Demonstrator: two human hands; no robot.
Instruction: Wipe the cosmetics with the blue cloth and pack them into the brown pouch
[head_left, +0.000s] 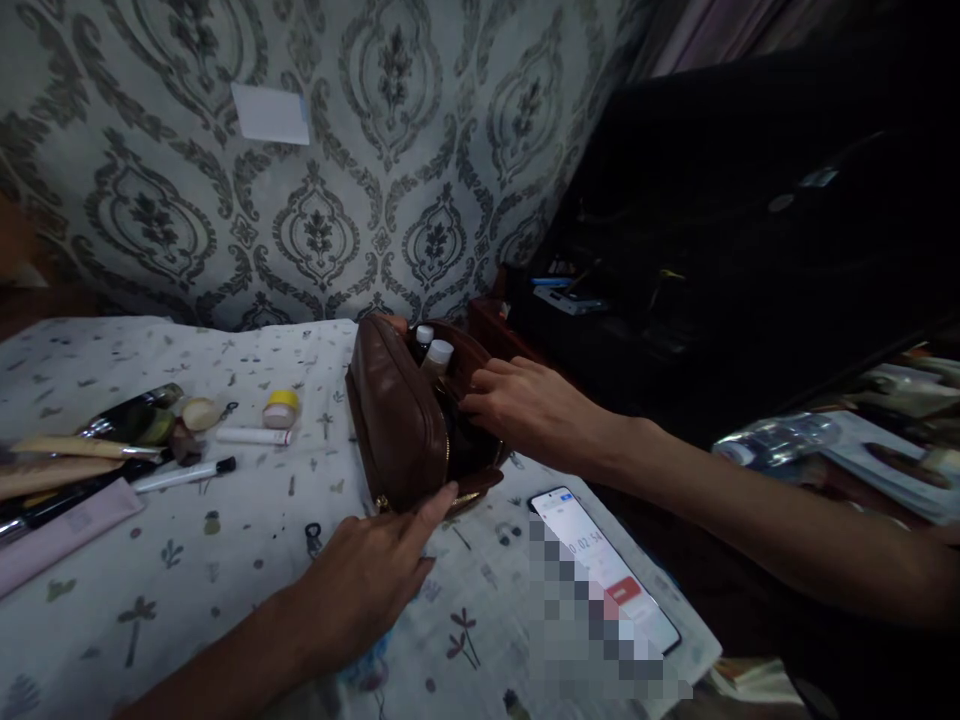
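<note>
Head view, and on our left lie a pink tube (75,528) and a yellow-lidded jar (280,409) on the printed cloth (262,515). Our left hand (375,570) reaches an index finger to the open brown bag (394,420), right at its near zip (466,498). White-capped bottles (439,356) stand inside; we'd do well to steady the bag and keep its mouth wide. Our right hand (525,405) curls at the far rim; whether either grip pinches, we can't tell. Rightmost, the phone (581,540).

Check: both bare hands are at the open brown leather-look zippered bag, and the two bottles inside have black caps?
Not black: the head view shows white caps on the two bottles. Left hand and right hand are at the brown bag.
</note>
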